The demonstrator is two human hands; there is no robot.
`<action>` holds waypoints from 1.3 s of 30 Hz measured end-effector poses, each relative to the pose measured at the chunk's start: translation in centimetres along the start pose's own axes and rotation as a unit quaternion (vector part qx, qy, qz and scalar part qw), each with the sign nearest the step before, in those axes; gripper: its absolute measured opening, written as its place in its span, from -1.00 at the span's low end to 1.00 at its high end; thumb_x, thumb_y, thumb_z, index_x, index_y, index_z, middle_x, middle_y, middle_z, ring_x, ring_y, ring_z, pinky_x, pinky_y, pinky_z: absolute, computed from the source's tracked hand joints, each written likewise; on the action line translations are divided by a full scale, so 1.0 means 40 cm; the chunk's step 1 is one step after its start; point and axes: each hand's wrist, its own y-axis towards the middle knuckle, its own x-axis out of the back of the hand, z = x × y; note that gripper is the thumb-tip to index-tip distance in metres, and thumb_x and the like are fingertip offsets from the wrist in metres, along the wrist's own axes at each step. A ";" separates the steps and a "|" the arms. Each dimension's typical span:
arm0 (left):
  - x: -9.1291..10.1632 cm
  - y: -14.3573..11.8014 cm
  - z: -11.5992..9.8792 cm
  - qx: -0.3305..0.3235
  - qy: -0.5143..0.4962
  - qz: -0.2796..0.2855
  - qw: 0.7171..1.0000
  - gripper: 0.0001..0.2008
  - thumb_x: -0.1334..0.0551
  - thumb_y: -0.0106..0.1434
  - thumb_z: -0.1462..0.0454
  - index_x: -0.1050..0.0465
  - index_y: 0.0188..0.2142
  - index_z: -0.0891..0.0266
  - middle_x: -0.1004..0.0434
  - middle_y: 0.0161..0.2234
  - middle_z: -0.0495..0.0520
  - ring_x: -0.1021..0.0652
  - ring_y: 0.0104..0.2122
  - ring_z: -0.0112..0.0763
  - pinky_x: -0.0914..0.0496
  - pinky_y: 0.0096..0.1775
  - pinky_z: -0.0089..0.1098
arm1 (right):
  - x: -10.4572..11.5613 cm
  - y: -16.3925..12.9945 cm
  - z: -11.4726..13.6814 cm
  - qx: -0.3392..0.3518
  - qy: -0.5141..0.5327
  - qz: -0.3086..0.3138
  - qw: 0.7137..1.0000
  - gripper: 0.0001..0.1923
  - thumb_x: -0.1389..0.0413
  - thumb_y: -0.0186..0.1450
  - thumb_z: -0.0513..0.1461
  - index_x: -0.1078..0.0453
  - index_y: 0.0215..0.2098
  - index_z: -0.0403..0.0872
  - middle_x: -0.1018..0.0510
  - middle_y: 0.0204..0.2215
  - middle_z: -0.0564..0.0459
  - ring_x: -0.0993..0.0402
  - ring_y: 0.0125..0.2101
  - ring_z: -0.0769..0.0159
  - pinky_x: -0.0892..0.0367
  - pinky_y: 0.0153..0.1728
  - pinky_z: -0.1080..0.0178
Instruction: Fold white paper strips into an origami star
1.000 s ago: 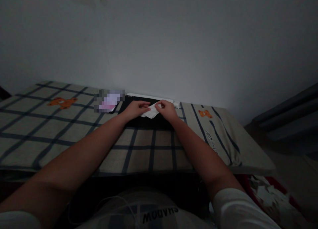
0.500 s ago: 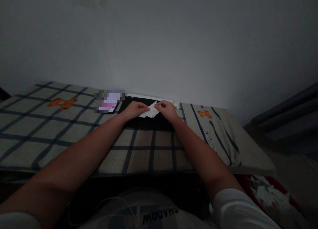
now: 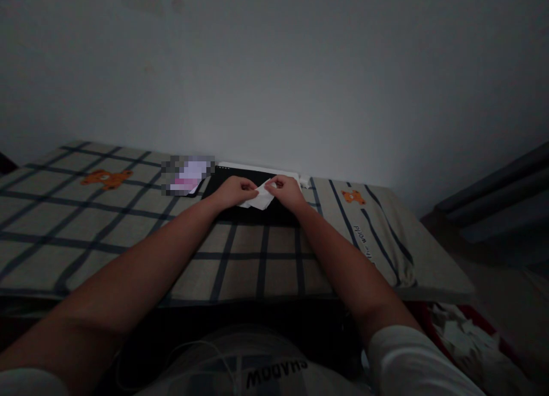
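left hand (image 3: 231, 191) + right hand (image 3: 286, 191): both pinched shut on the white paper (image 3: 258, 198) | mid-frame, over the dark pad (image 3: 240, 213) | each grip on an edge, probably keeping it taut for creasing

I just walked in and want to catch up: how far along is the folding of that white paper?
Partly done: the white paper already looks creased into a small angled shape. In hand: left hand and right hand pinch its edges over the dark board. Left: no finished shape shows yet, and the dim light hides finer folds.
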 end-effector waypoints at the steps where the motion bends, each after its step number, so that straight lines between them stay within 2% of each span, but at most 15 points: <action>1: -0.001 -0.001 -0.002 0.001 0.002 -0.001 1.000 -0.64 -0.27 -0.01 0.09 -0.54 -0.32 0.33 -0.50 -0.51 0.05 -0.41 -0.54 -0.46 -0.20 -0.53 -0.47 | 0.001 -0.001 0.002 0.011 -0.011 0.001 1.000 -0.81 -0.12 0.09 -0.18 -0.46 -0.39 -0.14 -0.49 -0.50 0.05 -0.33 -0.48 0.39 -0.21 -0.41 0.32; 5: -0.002 -0.005 -0.010 -0.004 0.009 -0.007 1.000 -0.61 -0.24 0.02 0.04 -0.55 -0.31 0.31 -0.49 -0.52 0.04 -0.37 -0.58 -0.50 -0.18 -0.55 -0.47 | 0.004 -0.006 0.013 0.038 -0.028 0.019 0.999 -0.84 -0.11 0.11 -0.22 -0.46 -0.40 -0.15 -0.52 -0.44 0.02 -0.36 -0.44 0.39 -0.23 -0.37 0.32; 8: 0.000 -0.006 -0.011 -0.003 0.002 -0.003 1.000 -0.61 -0.23 0.03 0.03 -0.55 -0.30 0.31 -0.51 -0.50 0.06 -0.38 -0.58 -0.49 -0.18 -0.55 -0.46 | 0.002 -0.007 0.015 0.033 -0.028 0.021 0.999 -0.82 -0.10 0.12 -0.21 -0.47 -0.37 -0.15 -0.53 -0.42 0.01 -0.36 -0.43 0.39 -0.22 -0.36 0.32; 11: -0.001 -0.005 -0.009 -0.009 0.005 -0.020 1.000 -0.63 -0.23 0.03 0.06 -0.54 -0.33 0.32 -0.52 -0.47 0.08 -0.42 -0.53 -0.45 -0.20 -0.53 -0.46 | -0.002 -0.006 0.012 0.022 -0.025 0.003 0.999 -0.78 -0.11 0.13 -0.20 -0.48 -0.31 -0.15 -0.53 -0.43 0.02 -0.35 -0.45 0.38 -0.22 -0.39 0.32; 14: -0.004 -0.002 -0.005 -0.021 0.025 -0.033 0.999 -0.67 -0.23 0.03 0.09 -0.53 -0.36 0.32 -0.51 -0.47 0.08 -0.42 -0.52 -0.45 -0.22 -0.50 -0.46 | -0.005 -0.004 0.006 0.010 -0.021 0.012 1.000 -0.77 -0.12 0.13 -0.17 -0.49 -0.30 -0.14 -0.54 -0.44 0.02 -0.36 -0.46 0.38 -0.22 -0.42 0.32; 19: -0.008 -0.001 -0.004 -0.019 0.014 -0.020 1.000 -0.69 -0.26 -0.01 0.10 -0.52 -0.38 0.32 -0.50 -0.50 0.05 -0.42 -0.52 -0.45 -0.23 -0.49 -0.46 | -0.007 -0.006 0.003 0.031 -0.028 0.025 0.999 -0.79 -0.12 0.14 -0.17 -0.49 -0.33 -0.13 -0.54 -0.44 0.03 -0.38 -0.46 0.38 -0.24 -0.39 0.32; 22: -0.005 -0.001 -0.006 -0.014 0.028 -0.039 0.999 -0.68 -0.26 -0.02 0.08 -0.52 -0.40 0.31 -0.50 -0.50 0.06 -0.42 -0.51 -0.43 -0.22 -0.48 -0.45 | -0.007 -0.008 0.006 0.028 -0.024 0.016 0.999 -0.77 -0.13 0.12 -0.17 -0.48 -0.31 -0.14 -0.53 -0.44 0.03 -0.37 -0.45 0.38 -0.25 -0.38 0.32; 26: 0.000 0.001 -0.003 -0.018 0.038 -0.063 0.997 -0.68 -0.25 -0.01 0.07 -0.52 -0.41 0.31 -0.51 -0.48 0.08 -0.44 -0.48 -0.40 -0.24 -0.46 -0.43 | -0.006 -0.010 0.009 0.019 -0.016 0.036 0.999 -0.71 -0.17 0.07 -0.22 -0.43 -0.23 -0.15 -0.52 -0.37 0.01 -0.36 -0.42 0.39 -0.26 -0.34 0.31; 32: 0.000 0.001 0.002 -0.027 0.022 -0.046 0.998 -0.70 -0.25 0.01 0.07 -0.51 -0.42 0.29 -0.51 -0.50 0.05 -0.44 -0.48 -0.42 -0.26 -0.45 -0.44 | 0.000 -0.010 0.013 0.037 -0.083 0.029 0.995 -0.77 -0.13 0.09 -0.24 -0.42 -0.27 -0.13 -0.49 -0.42 0.05 -0.32 -0.44 0.38 -0.23 -0.36 0.31; 39: -0.001 -0.004 -0.012 -0.009 -0.012 -0.043 0.999 -0.68 -0.27 -0.02 0.07 -0.50 -0.41 0.29 -0.51 -0.50 0.05 -0.44 -0.49 -0.43 -0.26 -0.45 -0.45 | -0.005 -0.012 0.019 0.050 -0.096 0.021 0.994 -0.78 -0.09 0.09 -0.28 -0.40 -0.27 -0.13 -0.48 -0.41 0.05 -0.33 -0.44 0.38 -0.23 -0.35 0.32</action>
